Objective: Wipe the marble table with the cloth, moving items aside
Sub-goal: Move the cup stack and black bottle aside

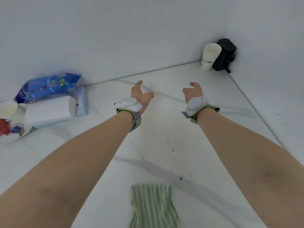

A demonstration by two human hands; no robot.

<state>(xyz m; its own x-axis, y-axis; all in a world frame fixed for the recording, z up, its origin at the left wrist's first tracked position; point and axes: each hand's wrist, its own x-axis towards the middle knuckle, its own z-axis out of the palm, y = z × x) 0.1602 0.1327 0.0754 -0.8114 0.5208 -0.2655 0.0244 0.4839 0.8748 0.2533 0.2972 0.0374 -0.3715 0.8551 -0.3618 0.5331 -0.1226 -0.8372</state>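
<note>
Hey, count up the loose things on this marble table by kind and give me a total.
Paper cups: 2
Green striped cloth: 1
Blue tissue pack: 1
White box: 1
Black device: 1
Total: 6

No text is legible. The blue package (pixel 49 87), well left of the left hand (pixel 141 94), bears blurred print and a QR-like square. The paper cup (pixel 209 55) beyond the right hand (pixel 193 92) carries unreadable dark marks.
</note>
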